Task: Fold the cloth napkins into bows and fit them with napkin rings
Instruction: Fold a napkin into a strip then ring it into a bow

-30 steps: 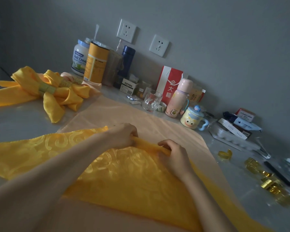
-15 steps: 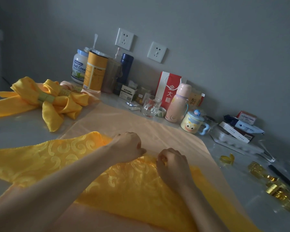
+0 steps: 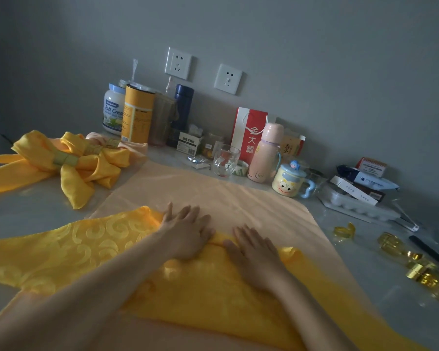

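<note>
At table centre, near side: large yellow damask napkin with a woven scroll pattern (image 3: 86, 249) lies spread on a pale peach cloth (image 3: 213, 191), which in turn covers part of the grey tabletop (image 3: 23, 211). Napkin's far edge appears rolled or folded over into a thick ridge. Left hand (image 3: 188, 234) lies flat on that ridge, fingers straight and slightly spread, pressing down; nothing grasped. Right hand (image 3: 254, 252) sits just beside it to the right, also flat, fingers extended and pointing far-left, palm on the fabric; nothing grasped. Thumbs of the two hands are close together, contact between them not resolvable. Far left: finished yellow napkin bows (image 3: 86, 171) rest on the table, the nearest one cinched at its middle by a pale green-gold band (image 3: 66, 159). Right side, well apart from the hands: one loose gold napkin ring (image 3: 344, 230), and nearer the right edge a cluster of shiny gold napkin rings (image 3: 421, 272), somewhat blurred. Black pen (image 3: 431, 252) lies next to that cluster. Along the far wall: white jar with blue lid (image 3: 113, 112), orange cylindrical canister (image 3: 137, 114), dark blue flask (image 3: 184, 107), clear glass cup (image 3: 224, 160), red paper bag (image 3: 249, 135), pink bottle (image 3: 265, 153), yellow cartoon-face mug with lid (image 3: 288, 182), white plastic tray (image 3: 357, 207). Two white wall sockets (image 3: 178, 63) sit above them.
</note>
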